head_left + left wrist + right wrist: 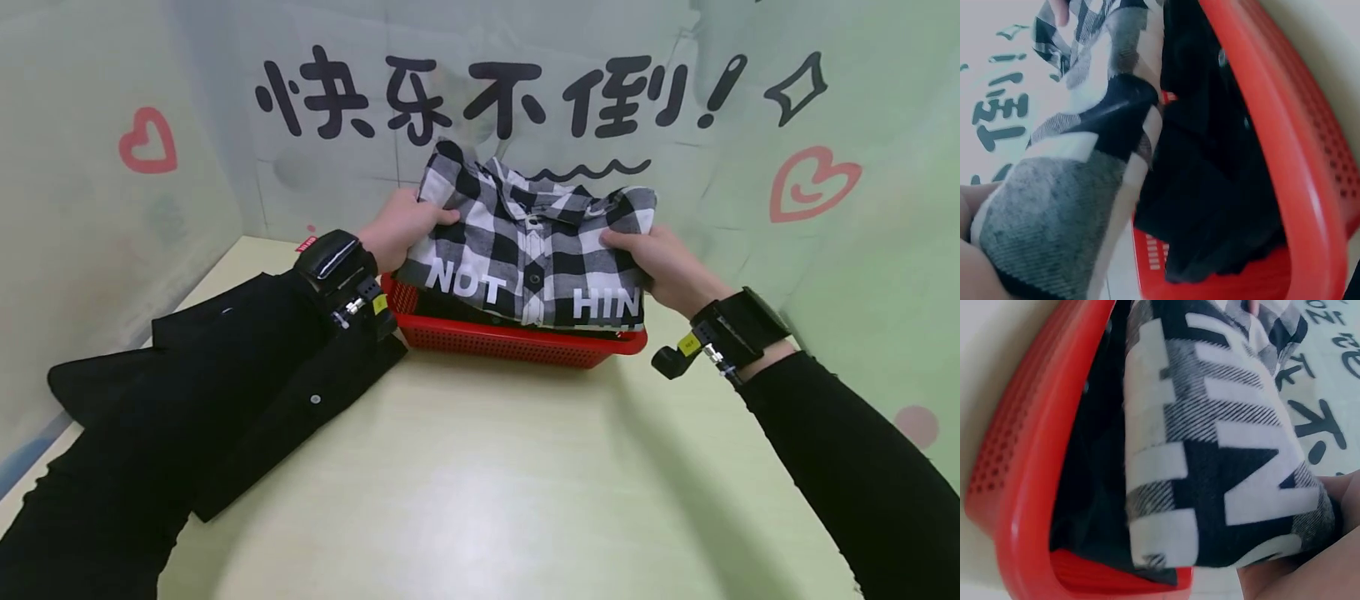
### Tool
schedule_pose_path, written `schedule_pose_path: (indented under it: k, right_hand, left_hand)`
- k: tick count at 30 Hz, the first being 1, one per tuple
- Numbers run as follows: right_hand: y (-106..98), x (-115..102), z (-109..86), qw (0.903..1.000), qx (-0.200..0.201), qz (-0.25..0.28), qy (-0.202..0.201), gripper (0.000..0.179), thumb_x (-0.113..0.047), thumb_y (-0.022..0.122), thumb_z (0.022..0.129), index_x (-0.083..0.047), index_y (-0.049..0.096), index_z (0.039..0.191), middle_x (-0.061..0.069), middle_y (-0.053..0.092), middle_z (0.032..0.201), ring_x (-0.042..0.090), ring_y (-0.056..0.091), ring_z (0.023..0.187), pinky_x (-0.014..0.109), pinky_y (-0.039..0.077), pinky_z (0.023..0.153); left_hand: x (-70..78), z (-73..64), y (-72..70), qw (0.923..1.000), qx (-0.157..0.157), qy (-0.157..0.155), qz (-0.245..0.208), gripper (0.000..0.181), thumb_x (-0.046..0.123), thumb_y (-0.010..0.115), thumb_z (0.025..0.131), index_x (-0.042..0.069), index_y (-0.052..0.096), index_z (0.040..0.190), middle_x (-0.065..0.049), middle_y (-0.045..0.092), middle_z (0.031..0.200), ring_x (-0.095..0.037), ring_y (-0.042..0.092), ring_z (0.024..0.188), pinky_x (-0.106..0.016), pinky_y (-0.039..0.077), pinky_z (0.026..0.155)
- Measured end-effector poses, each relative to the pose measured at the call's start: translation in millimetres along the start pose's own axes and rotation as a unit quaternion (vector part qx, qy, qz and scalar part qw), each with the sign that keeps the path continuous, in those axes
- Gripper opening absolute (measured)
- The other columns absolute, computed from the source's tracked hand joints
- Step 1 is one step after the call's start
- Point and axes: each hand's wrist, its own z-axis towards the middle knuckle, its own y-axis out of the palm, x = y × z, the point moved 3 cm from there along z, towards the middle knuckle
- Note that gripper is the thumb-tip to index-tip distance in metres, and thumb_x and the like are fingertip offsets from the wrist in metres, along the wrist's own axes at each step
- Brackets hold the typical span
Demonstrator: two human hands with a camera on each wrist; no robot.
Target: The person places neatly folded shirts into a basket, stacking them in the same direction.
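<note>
Head view: a folded checked shirt [534, 237], collar uppermost, is tilted over a red basket [495, 337] on the table [487, 467]. Left hand [407, 225] and right hand [663, 262] each hold one side, the grip closed on the cloth with the thumb in front. Only this view includes the black garment [333, 392] lying under the left sleeve. Left wrist view: dark cloth [1210, 169] inside the basket, mostly hidden from the head. Right wrist view: white lettering on the shirt, seen close.
</note>
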Motion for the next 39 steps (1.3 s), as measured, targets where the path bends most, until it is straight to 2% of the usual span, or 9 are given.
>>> schedule_pose_path:
  k: [3, 7, 12, 16, 21, 24, 30, 34, 39]
  right_hand:
    - [0, -2, 7.3, 0.999, 0.01, -0.044, 0.008, 0.055, -0.03, 0.06, 0.099, -0.002, 0.036, 0.141, 0.012, 0.05, 0.13, 0.022, 0.057, 0.107, 0.032, 0.05, 0.092]
    - [-2, 0, 18.3, 0.9969, 0.032, -0.07, 0.013, 0.054, -0.033, 0.057, 0.1, -0.002, 0.037, 0.14, 0.014, 0.051, 0.128, 0.025, 0.057, 0.106, 0.036, 0.048, 0.094]
    - [-6, 10, 29.6, 0.9939, 0.062, -0.091, 0.008, 0.049, -0.031, 0.059, 0.1, 0.0, 0.042, 0.134, 0.014, 0.053, 0.121, 0.024, 0.057, 0.099, 0.033, 0.051, 0.086]
    - [-7, 18, 33.9, 0.9916, 0.062, -0.111, 0.021, 0.045, -0.027, 0.059, 0.1, 0.003, 0.044, 0.131, 0.016, 0.056, 0.119, 0.022, 0.061, 0.093, 0.031, 0.054, 0.079]
    - [-5, 26, 35.6, 0.9891, 0.049, -0.131, 0.047, 0.047, -0.025, 0.057, 0.101, 0.004, 0.041, 0.134, 0.019, 0.056, 0.121, 0.024, 0.064, 0.093, 0.032, 0.056, 0.078]
    - [-3, 27, 36.3, 0.9882, 0.046, -0.137, 0.052, 0.047, -0.025, 0.056, 0.102, 0.005, 0.04, 0.134, 0.02, 0.056, 0.119, 0.023, 0.064, 0.089, 0.032, 0.056, 0.076]
    - [3, 28, 39.1, 0.9842, 0.052, -0.163, 0.047, 0.042, -0.023, 0.055, 0.102, 0.006, 0.044, 0.131, 0.02, 0.058, 0.113, 0.023, 0.065, 0.081, 0.031, 0.057, 0.072]
    - [5, 32, 41.3, 0.9792, 0.062, -0.187, 0.047, 0.038, -0.021, 0.056, 0.101, 0.007, 0.047, 0.126, 0.019, 0.058, 0.109, 0.021, 0.064, 0.079, 0.03, 0.056, 0.069]
    - [4, 34, 42.6, 0.9756, 0.048, -0.207, 0.054, 0.043, -0.02, 0.058, 0.099, 0.008, 0.044, 0.128, 0.02, 0.056, 0.111, 0.021, 0.064, 0.079, 0.029, 0.056, 0.071]
  left_hand:
    - [0.5, 5.4, -1.2, 0.9994, 0.008, 0.002, 0.032, 0.04, 0.02, 0.064, 0.097, 0.005, 0.048, 0.13, -0.011, 0.056, 0.118, -0.024, 0.059, 0.099, -0.035, 0.051, 0.083]
    - [-2.2, 10.6, -1.4, 0.9984, 0.012, 0.009, 0.054, 0.041, 0.022, 0.063, 0.098, 0.004, 0.049, 0.132, -0.012, 0.057, 0.121, -0.024, 0.059, 0.102, -0.035, 0.05, 0.085]
    - [-9.3, 19.9, 1.0, 0.9984, 0.008, -0.004, 0.056, 0.043, 0.02, 0.063, 0.098, 0.001, 0.047, 0.133, -0.015, 0.057, 0.123, -0.025, 0.059, 0.103, -0.035, 0.051, 0.086]
    - [-16.9, 28.2, 4.1, 0.9956, 0.004, -0.045, 0.082, 0.047, 0.02, 0.062, 0.098, 0.0, 0.043, 0.136, -0.015, 0.054, 0.125, -0.026, 0.056, 0.105, -0.036, 0.049, 0.091]
    - [-23.9, 30.9, 9.0, 0.9869, 0.003, -0.112, 0.116, 0.048, 0.021, 0.06, 0.1, -0.001, 0.041, 0.137, -0.016, 0.053, 0.123, -0.028, 0.056, 0.106, -0.039, 0.047, 0.096]
    - [-23.6, 31.4, 9.5, 0.9816, -0.017, -0.142, 0.126, 0.046, 0.021, 0.058, 0.101, -0.002, 0.04, 0.136, -0.015, 0.052, 0.121, -0.026, 0.056, 0.105, -0.037, 0.047, 0.096]
    - [-22.3, 32.6, 6.2, 0.9725, -0.064, -0.208, 0.082, 0.042, 0.017, 0.052, 0.103, -0.002, 0.036, 0.136, -0.014, 0.054, 0.115, -0.024, 0.06, 0.098, -0.035, 0.051, 0.093]
    - [-27.1, 31.7, 5.6, 0.9631, -0.074, -0.254, 0.05, 0.042, 0.017, 0.049, 0.104, -0.002, 0.036, 0.139, -0.014, 0.055, 0.118, -0.025, 0.06, 0.098, -0.037, 0.051, 0.092]
    - [-28.6, 30.9, 7.6, 0.9607, -0.09, -0.259, 0.041, 0.048, 0.018, 0.045, 0.106, -0.002, 0.031, 0.147, -0.016, 0.051, 0.129, -0.027, 0.055, 0.107, -0.04, 0.049, 0.096]
